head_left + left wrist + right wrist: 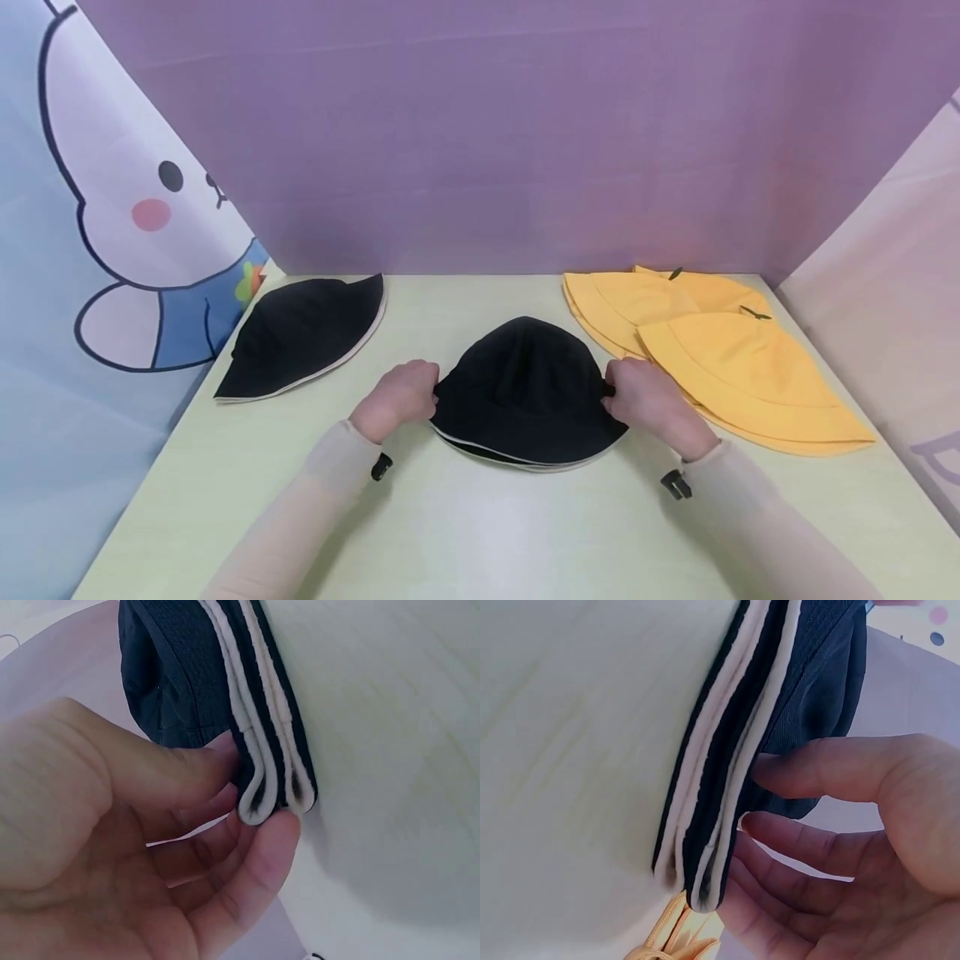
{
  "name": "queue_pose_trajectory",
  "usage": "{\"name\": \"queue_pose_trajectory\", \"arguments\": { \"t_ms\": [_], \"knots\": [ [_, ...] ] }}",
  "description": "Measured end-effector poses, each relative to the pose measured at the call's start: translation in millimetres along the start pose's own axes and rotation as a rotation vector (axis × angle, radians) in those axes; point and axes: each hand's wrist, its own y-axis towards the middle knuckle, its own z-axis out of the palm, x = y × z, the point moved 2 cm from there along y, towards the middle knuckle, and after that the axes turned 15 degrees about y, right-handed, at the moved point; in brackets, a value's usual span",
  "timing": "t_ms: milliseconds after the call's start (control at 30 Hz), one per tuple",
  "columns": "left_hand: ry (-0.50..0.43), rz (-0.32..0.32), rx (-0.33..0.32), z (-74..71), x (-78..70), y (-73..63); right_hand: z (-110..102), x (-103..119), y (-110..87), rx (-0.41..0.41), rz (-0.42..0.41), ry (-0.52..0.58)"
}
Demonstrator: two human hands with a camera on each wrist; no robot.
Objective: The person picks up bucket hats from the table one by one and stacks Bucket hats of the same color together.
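Your left hand pinches the left end of the black hat stack; your right hand pinches its right end, thumbs on the dark cloth, other fingers round the brims. Stack: matte woven fabric, domed creased crown, two folded brims layered, rounded loops at the ends, white trim. It's over the pale, smooth tabletop; can't tell if touching. Left of the stack, slightly farther from you: another black hat, folded, pale-edged. Right of the stack: overlapping yellow hats, stitched curved brims, sprout-like tips. Tabletop runs wide on the stack's near side, narrower toward the left hat; tight on the right, yellow brims just beside your right hand. Purple cloth rises behind the stack.
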Motion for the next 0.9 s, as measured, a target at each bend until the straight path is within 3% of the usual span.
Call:
{"name": "queue_pose_trajectory", "arguments": {
  "t_ms": [133, 333, 533, 767, 900],
  "knots": [
    [-0.018, 0.024, -0.01, -3.2, 3.6, -1.6, 0, 1, 0.4, 0.002, -0.014, -0.001],
    [-0.125, 0.077, -0.016, -7.5, 16.1, -0.7, -1, 3, -1.1, -0.002, -0.032, -0.012],
    [-0.237, 0.116, -0.019, -14.6, 33.6, 9.2, 0, 0, -0.2, -0.017, -0.063, -0.018],
    [-0.154, 0.045, -0.117, -23.7, 58.2, 21.6, -1, -1, 3.3, 0.009, -0.059, 0.003],
    [-0.078, -0.057, -0.166, -25.7, 73.4, 27.4, -3, -1, 4.1, 0.018, -0.052, 0.001]
  ]
}}
